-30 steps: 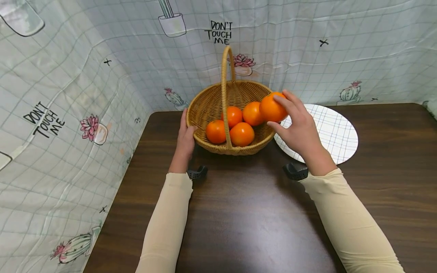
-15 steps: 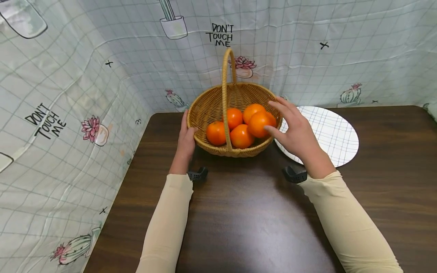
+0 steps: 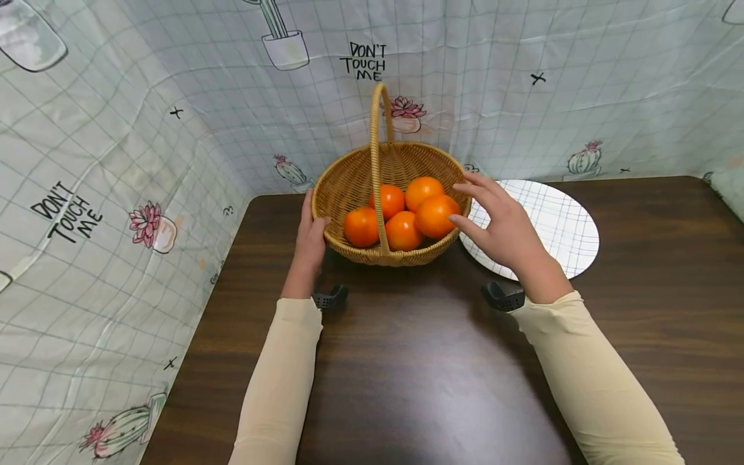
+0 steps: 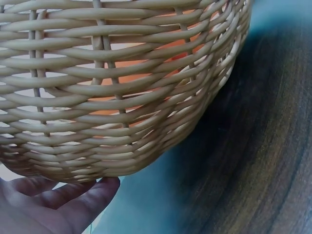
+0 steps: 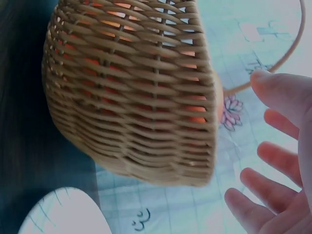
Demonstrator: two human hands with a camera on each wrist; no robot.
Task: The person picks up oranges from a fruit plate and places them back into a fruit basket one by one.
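Observation:
A wicker basket (image 3: pixel 401 257) with an arched handle stands near the back of the table, with several oranges (image 3: pixel 437 216) inside. At its left side, my left hand (image 3: pixel 310 242) holds the rim, thumb over the edge and fingers outside; in the left wrist view, the fingers (image 4: pixel 87 204) lie against the weave. Over the right rim hovers my right hand (image 3: pixel 504 226), fingers spread and holding nothing, its thumb close beside the rightmost orange. The right wrist view shows those fingers (image 5: pixel 273 190) apart from the basket wall (image 5: pixel 131 97).
A round white board or plate with a grid pattern (image 3: pixel 558 226) lies right of the basket, partly behind the right hand. Patterned cloth (image 3: pixel 494 84) hangs behind and along the left of the dark wooden table (image 3: pixel 407 361).
My right hand has lowered an orange into the basket's right side and let it go, and its fingers have opened. The left hand stays at the rim. The head view has shifted slightly.

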